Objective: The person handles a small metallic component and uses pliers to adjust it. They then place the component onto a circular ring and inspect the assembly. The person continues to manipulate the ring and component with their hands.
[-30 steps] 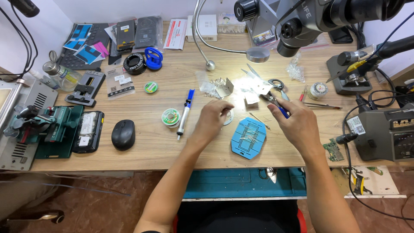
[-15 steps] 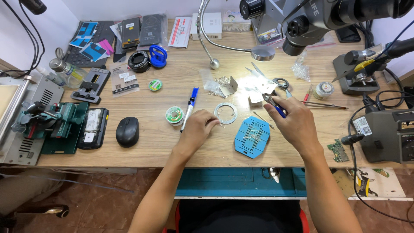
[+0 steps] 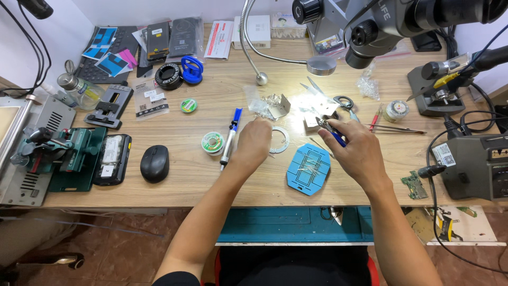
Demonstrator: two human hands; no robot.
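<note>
1. Gripping one blue-handled tool (image 3: 332, 133), my right hand (image 3: 355, 151) is closed around it above the desk (image 3: 211, 175).
2. My left hand (image 3: 254, 144), fingers curled down, rests by one white ring (image 3: 279, 139); whether it pinches anything, I cannot tell.
3. One blue mat (image 3: 308, 168) lies between my hands.
4. One blue-tipped pen tool (image 3: 230, 136), one solder spool (image 3: 212, 142) and one black mouse (image 3: 154, 163) sit left of it.

Two hands, left (image 3: 254, 144) and right (image 3: 355, 151), are seen over one worktop (image 3: 211, 180). Counted on it are one black mouse (image 3: 154, 163), two solder spools (image 3: 212, 142) (image 3: 188, 105), one blue holder plate (image 3: 308, 168) and one white ring (image 3: 279, 139).
</note>
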